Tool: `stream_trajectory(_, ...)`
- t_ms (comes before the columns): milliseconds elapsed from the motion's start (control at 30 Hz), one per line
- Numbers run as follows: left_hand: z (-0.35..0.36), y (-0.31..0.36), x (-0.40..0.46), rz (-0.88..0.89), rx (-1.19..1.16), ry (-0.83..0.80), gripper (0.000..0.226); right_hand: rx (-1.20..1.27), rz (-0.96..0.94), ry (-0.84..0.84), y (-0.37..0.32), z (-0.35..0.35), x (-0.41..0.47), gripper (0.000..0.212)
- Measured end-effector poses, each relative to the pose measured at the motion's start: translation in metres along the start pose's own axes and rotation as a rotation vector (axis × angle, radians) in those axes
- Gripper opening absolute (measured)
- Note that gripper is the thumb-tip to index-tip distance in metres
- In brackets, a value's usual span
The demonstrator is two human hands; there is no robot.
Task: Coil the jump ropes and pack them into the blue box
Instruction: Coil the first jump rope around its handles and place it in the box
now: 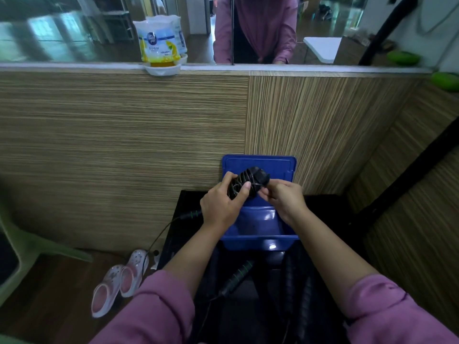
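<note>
Two hands held one wound jump rope (248,182) above the open blue box (259,228). Left hand (221,202) gripped the bundle; right hand (283,197) pinched its cord end. Best to tuck that end tight, then lower it in.

Green chair (22,244) on the left is cut off; the box (258,240) floor is partly behind the hands.

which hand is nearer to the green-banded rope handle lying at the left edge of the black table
Left. The left hand sits right beside that handle, gripping the coiled jump rope. The right hand is across the blue box, farther away.
</note>
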State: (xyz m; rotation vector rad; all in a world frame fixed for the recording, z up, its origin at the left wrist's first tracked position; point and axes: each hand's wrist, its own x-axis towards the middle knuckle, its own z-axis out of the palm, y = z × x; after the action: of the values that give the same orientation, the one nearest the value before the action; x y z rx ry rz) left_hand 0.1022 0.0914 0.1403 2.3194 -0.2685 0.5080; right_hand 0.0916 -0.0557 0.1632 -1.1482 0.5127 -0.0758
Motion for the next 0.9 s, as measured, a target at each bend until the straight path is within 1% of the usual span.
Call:
stream_trajectory(67,0.001,0.000,0.003,-0.007,0.017,0.007,0.064,0.000,0.016,-0.010,0.000,0.003,0.001,0.014)
stream_trajectory(200,0.002,-0.002,0.004,-0.034,0.055,0.006,0.062,-0.018,0.077,-0.045,-0.004,0.004,-0.003,0.015)
stream_trajectory(267,0.005,-0.001,0.004,-0.052,0.035,0.009,0.059,-0.119,0.063,-0.058,-0.002,0.005,-0.002,0.017)
stream_trajectory(367,0.009,0.001,0.006,-0.109,-0.017,0.021,0.046,-0.283,0.074,-0.064,0.005,0.010,-0.003,0.020)
stream_trajectory(433,0.011,0.001,0.009,-0.141,-0.080,0.024,0.039,-0.272,0.158,-0.123,0.011,0.013,-0.006,0.025)
stream_trajectory(500,0.014,0.002,0.012,-0.157,-0.168,-0.018,0.033,-0.199,0.182,-0.142,0.013,0.014,-0.007,0.024)
stream_trajectory(567,0.016,0.009,0.011,-0.198,-0.310,-0.101,0.024,-0.129,0.118,-0.107,0.009,0.014,-0.005,0.019)
stream_trajectory(633,0.018,0.020,0.008,-0.294,-0.516,-0.190,0.019,-0.097,0.026,-0.084,0.002,0.013,-0.002,0.021)
stream_trajectory(700,0.021,0.028,0.006,-0.391,-0.641,-0.246,0.023,-0.093,-0.031,-0.112,-0.001,0.011,0.001,0.022)
stream_trajectory(733,0.023,0.030,0.006,-0.436,-0.700,-0.257,0.029,-0.096,-0.035,-0.123,-0.001,0.009,0.003,0.023)
stream_trajectory(833,0.029,0.030,0.007,-0.539,-0.934,-0.275,0.050,-0.062,-0.004,-0.140,0.002,-0.002,0.005,0.040)
stream_trajectory(900,0.029,0.030,0.006,-0.576,-0.985,-0.298,0.057,-0.087,-0.014,-0.168,0.003,-0.007,0.005,0.043)
